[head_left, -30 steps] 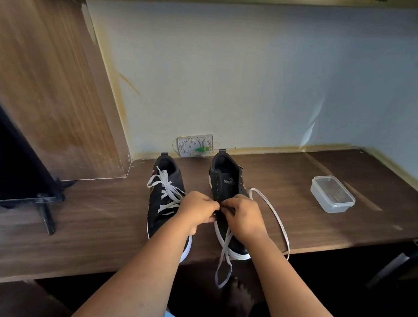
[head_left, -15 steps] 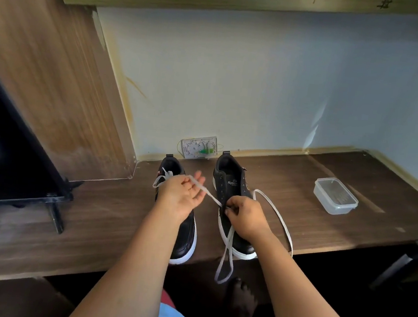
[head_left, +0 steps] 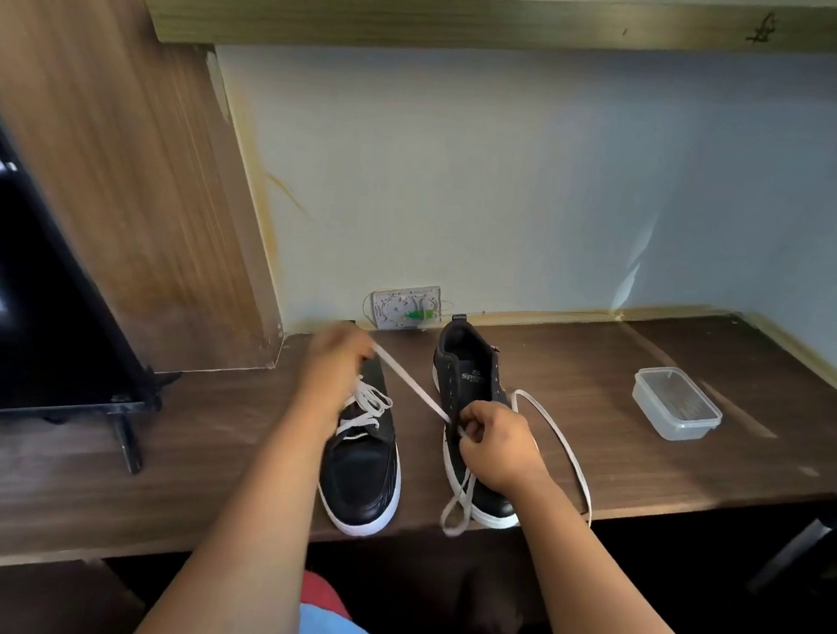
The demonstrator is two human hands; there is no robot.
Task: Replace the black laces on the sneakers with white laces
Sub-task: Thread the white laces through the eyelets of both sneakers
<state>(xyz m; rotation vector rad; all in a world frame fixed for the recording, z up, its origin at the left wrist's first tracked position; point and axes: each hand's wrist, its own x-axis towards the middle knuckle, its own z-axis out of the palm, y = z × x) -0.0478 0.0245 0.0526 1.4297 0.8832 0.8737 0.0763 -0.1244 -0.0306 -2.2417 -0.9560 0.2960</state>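
While the right shoe is only part threaded, progress: the left sneaker already carries a white lace criss-crossed over its tongue, and no black lace shows anywhere in view
Lacing in hand: the right sneaker has its upper eyelets bare; the white lace runs through the lower part only, as far as can be seen under the hand
Left to do, by my judgement: draw this strand snug, thread the remaining eyelets up to the collar, and even out the ends
Left hand: blurred, raised over the left sneaker's collar, gripping one end of the white lace and holding it stretched in a straight diagonal
Right hand: fingers curled, pinching the lace at the right sneaker's eyelet row
Loose lace: a long loop arcs off to the right of the shoe and over the desk edge; two shorter strands hang past the toe
Sneaker axis: both stand on their soles side by side, near each other, long axes running front to back, toes at the near edge toward the person, heels toward the wall
Nearby: a clear plastic container sits well apart to the right
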